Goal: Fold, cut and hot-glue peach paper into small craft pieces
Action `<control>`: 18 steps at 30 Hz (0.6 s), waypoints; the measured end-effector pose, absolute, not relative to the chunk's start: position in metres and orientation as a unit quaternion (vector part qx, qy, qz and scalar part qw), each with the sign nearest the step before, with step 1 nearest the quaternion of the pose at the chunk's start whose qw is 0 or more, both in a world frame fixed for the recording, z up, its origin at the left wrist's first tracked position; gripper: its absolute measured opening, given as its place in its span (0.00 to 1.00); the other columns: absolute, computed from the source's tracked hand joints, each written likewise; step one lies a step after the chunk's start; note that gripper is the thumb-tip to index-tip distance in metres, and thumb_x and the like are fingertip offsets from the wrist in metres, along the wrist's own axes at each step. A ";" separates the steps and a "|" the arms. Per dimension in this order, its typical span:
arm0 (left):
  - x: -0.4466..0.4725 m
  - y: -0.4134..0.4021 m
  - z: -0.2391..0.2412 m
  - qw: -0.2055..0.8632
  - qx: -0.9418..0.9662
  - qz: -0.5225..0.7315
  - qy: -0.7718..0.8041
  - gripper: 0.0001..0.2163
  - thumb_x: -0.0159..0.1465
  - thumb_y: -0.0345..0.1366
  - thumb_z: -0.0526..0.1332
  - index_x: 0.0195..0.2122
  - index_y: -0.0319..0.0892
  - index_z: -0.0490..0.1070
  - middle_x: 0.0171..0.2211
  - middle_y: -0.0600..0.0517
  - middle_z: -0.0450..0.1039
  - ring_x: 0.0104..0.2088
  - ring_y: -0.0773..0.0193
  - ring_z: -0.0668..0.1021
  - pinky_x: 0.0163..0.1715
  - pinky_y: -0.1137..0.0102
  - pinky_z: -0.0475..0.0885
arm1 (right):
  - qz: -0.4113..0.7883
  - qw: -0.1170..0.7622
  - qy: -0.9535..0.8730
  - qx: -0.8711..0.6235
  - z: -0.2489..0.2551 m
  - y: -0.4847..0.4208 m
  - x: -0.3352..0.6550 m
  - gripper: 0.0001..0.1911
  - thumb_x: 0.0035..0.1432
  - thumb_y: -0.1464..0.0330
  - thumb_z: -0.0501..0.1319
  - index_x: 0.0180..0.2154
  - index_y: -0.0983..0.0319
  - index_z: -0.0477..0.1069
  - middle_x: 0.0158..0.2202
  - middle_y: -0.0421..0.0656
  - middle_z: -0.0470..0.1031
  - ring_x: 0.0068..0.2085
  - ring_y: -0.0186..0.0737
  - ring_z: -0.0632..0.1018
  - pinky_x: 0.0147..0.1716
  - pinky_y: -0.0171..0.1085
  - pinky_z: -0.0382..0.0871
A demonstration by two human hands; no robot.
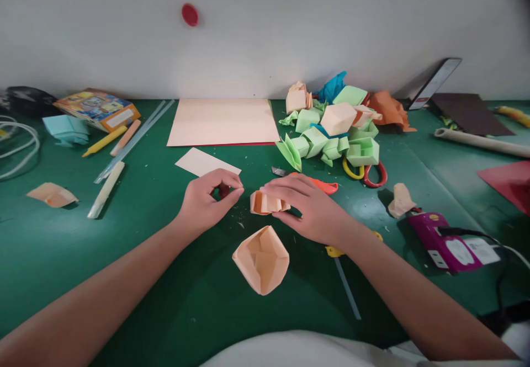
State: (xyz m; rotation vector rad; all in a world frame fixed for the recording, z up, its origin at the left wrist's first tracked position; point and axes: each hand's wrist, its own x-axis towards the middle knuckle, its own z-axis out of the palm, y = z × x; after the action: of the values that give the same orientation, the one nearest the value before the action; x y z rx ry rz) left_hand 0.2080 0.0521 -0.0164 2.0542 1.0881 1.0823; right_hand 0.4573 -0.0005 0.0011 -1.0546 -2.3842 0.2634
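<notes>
My right hand (308,204) is closed around a small folded peach paper piece (265,202), gripping it from above and the right. To its left, my left hand (209,198) has thumb and forefinger pinched together; anything between the tips is too small to make out. Nearer to me sits an open peach paper box (261,262), its hollow facing up, touched by neither hand. A cut strip of pale paper (205,161) lies just behind my left hand. Partly covered by my right hand is a cutter with an orange-red handle (327,186).
A heap of folded green and peach paper (327,127) stands at the back right, with scissors (375,174) before it. Peach sheets (223,121) lie by the wall. A glue stick (348,284) sits under my right forearm, near a purple power adapter (443,243).
</notes>
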 end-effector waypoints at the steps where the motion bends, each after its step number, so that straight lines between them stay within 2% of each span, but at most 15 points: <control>1: 0.208 0.052 -0.016 0.286 0.769 0.405 0.403 0.04 0.63 0.35 0.65 0.32 0.42 0.75 0.35 0.51 0.80 0.29 0.68 0.75 0.26 0.72 0.69 | 0.098 0.259 -0.878 -0.390 0.001 -0.001 0.457 0.21 0.69 0.71 0.59 0.61 0.56 0.66 0.58 0.46 0.74 0.60 0.48 0.73 0.63 0.54 0.67; 6: 0.205 0.054 -0.018 0.282 0.783 0.408 0.376 0.04 0.64 0.34 0.65 0.32 0.42 0.75 0.35 0.51 0.79 0.29 0.68 0.75 0.28 0.71 0.71 | 0.123 0.266 -0.865 -0.406 0.001 -0.002 0.456 0.25 0.68 0.71 0.60 0.63 0.53 0.64 0.60 0.45 0.73 0.61 0.50 0.72 0.62 0.55 0.68; 9: 0.204 0.054 -0.019 0.275 0.804 0.412 0.328 0.02 0.66 0.34 0.65 0.38 0.43 0.75 0.37 0.50 0.77 0.32 0.66 0.76 0.31 0.70 0.73 | 0.152 0.283 -0.851 -0.414 -0.001 -0.003 0.454 0.30 0.66 0.71 0.62 0.66 0.51 0.60 0.63 0.45 0.70 0.65 0.49 0.69 0.64 0.54 0.66; 11: 0.205 0.054 -0.020 0.259 0.826 0.408 0.291 0.09 0.65 0.35 0.65 0.46 0.44 0.74 0.42 0.48 0.76 0.36 0.63 0.77 0.34 0.68 0.74 | 0.169 0.298 -0.842 -0.417 -0.002 -0.005 0.452 0.33 0.65 0.71 0.63 0.67 0.51 0.58 0.64 0.45 0.68 0.67 0.49 0.66 0.66 0.54 0.64; 14: 0.207 0.053 -0.021 0.223 0.860 0.386 0.248 0.21 0.64 0.38 0.69 0.57 0.46 0.70 0.52 0.44 0.74 0.50 0.55 0.77 0.44 0.62 0.77 | 0.195 0.313 -0.831 -0.417 -0.001 -0.007 0.448 0.35 0.64 0.71 0.64 0.68 0.49 0.56 0.66 0.44 0.65 0.69 0.48 0.63 0.68 0.54 0.62; 16: 0.208 0.052 -0.022 0.201 0.875 0.374 0.232 0.20 0.64 0.38 0.69 0.57 0.47 0.71 0.54 0.43 0.73 0.55 0.52 0.75 0.52 0.58 0.75 | 0.210 0.321 -0.825 -0.414 0.001 -0.008 0.446 0.37 0.63 0.72 0.64 0.69 0.48 0.55 0.66 0.44 0.64 0.69 0.48 0.62 0.68 0.54 0.61; 18: 0.209 0.052 -0.022 0.193 0.881 0.367 0.228 0.14 0.65 0.36 0.68 0.52 0.48 0.75 0.52 0.44 0.74 0.54 0.53 0.77 0.54 0.56 0.74 | 0.223 0.331 -0.819 -0.413 0.004 -0.008 0.445 0.38 0.62 0.72 0.65 0.69 0.48 0.55 0.66 0.44 0.64 0.69 0.49 0.63 0.68 0.55 0.62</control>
State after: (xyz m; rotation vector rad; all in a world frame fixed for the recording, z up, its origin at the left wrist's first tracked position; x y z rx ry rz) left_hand 0.2085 0.0515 -0.0218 2.4705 0.6407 1.0308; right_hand 0.4453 -0.0084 0.0044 -1.0787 -2.1419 0.5822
